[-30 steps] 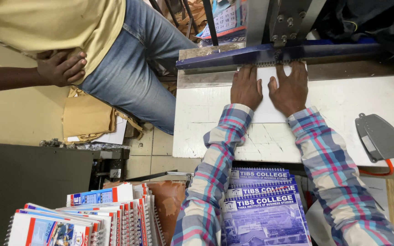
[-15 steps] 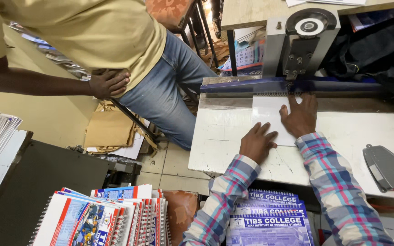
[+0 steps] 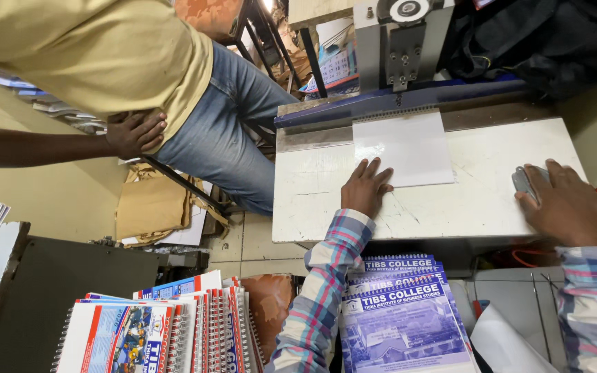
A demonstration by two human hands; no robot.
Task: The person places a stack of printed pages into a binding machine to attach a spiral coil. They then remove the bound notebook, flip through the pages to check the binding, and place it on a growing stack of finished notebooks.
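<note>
On the white table (image 3: pixel 478 200), my left hand (image 3: pixel 365 188) lies flat, fingers spread narrow, tips pressing the near left corner of the sheet (image 3: pixel 403 148). Sheet: white, lying flat, long axis running away from me, far edge under the comb teeth of the binding machine (image 3: pixel 401 48), near edge pointing at me. My right hand (image 3: pixel 566 202) sits at the table's right end, curled over the grey tool (image 3: pixel 524 181), covering most of it; grip closed around it as far as I can see. Below the table edge, between my sleeves: stack of blue spiral-bound booklets (image 3: pixel 403 314), portrait, white lettering band on top, building picture below. Lower left: second pile of spiral books (image 3: pixel 153 331), red-white-blue covers, spines up. Another person in jeans stands at left, hand (image 3: pixel 135 132) on hip
</note>
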